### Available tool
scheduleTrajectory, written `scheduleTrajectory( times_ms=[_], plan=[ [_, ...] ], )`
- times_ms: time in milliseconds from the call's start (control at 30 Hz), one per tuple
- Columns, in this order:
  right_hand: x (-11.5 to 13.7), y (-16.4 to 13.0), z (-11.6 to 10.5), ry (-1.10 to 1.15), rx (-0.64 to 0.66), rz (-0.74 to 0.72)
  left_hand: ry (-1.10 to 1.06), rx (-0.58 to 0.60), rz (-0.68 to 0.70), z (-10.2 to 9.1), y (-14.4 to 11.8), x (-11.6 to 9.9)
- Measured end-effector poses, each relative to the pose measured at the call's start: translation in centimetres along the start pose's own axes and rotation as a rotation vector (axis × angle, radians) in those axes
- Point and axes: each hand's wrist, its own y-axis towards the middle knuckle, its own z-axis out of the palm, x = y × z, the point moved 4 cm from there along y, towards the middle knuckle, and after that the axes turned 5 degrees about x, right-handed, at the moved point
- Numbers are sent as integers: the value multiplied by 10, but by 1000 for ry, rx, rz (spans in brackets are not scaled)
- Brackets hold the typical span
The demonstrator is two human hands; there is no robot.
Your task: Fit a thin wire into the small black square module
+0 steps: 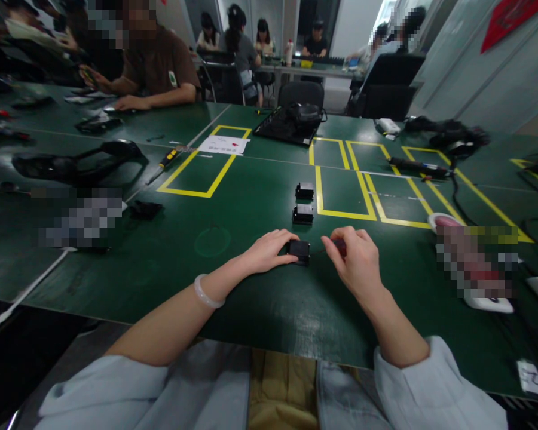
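Note:
My left hand (272,251) grips a small black box-shaped part (299,251) on the green table, fingertips at its far left corner and thumb along the near side. To its right, my right hand (357,258) is closed around a screwdriver (341,246) with a dark reddish handle, mostly hidden by the fingers. A thin shaft points left toward the black part; whether its tip touches is too blurred to tell. Just beyond stand two similar black parts, one nearer (303,214) and one farther (304,191).
Yellow tape outlines (347,214) mark the green table (260,310). A yellow-and-black screwdriver (168,158) lies left, near a white paper (224,145). A black cylindrical tool (419,167) with a cable lies right. Across the table sits a person in a brown shirt (161,65).

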Motion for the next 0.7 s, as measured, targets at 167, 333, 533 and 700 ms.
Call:
scheduleTrajectory(
  times_ms=[167, 333, 533, 700],
  plan=[
    [0, 0, 1, 26, 2, 1, -5, -1, 7, 0, 0, 0],
    [1, 1, 0, 44, 13, 3, -10, -12, 8, 0, 0, 1],
    [0, 1, 0, 38, 22, 8, -5, -8, 9, 1, 0, 2],
    [1, 1, 1, 58, 7, 8, -3, -2, 1, 0, 0, 2]
  ],
)
